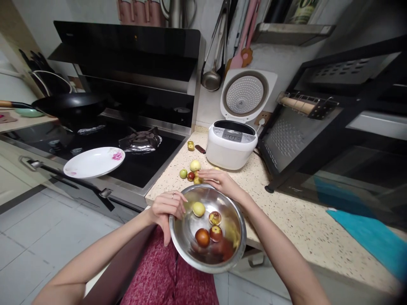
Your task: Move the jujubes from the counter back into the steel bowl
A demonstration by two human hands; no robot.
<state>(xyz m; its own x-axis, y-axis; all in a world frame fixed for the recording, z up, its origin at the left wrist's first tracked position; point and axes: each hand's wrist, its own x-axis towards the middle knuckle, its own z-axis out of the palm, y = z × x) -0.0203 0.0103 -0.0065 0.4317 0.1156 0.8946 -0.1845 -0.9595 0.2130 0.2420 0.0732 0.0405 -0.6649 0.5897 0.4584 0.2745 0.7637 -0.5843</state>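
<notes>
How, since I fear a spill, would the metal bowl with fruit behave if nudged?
The metal bowl is probably stiff and light, seemingly thin polished steel. Its rounded base and overhang past the counter edge suggest it could tip if the left hand on its rim let go. The round fruits inside would likely roll and shift its balance.

The small fruits (pixel 194 166) on the counter (pixel 286 212) were partly covered by the right hand (pixel 219 180), so whether one was actually pinched couldn't be made out. The fruit count in the steel bowl (pixel 208 228) was muddied by reflections low down. The rice cooker (pixel 231 146) panel was way too small to be read. The wok (pixel 68 103) handle was chopped off by the left edge, the blue cloth (pixel 369 237) by the right.
</notes>
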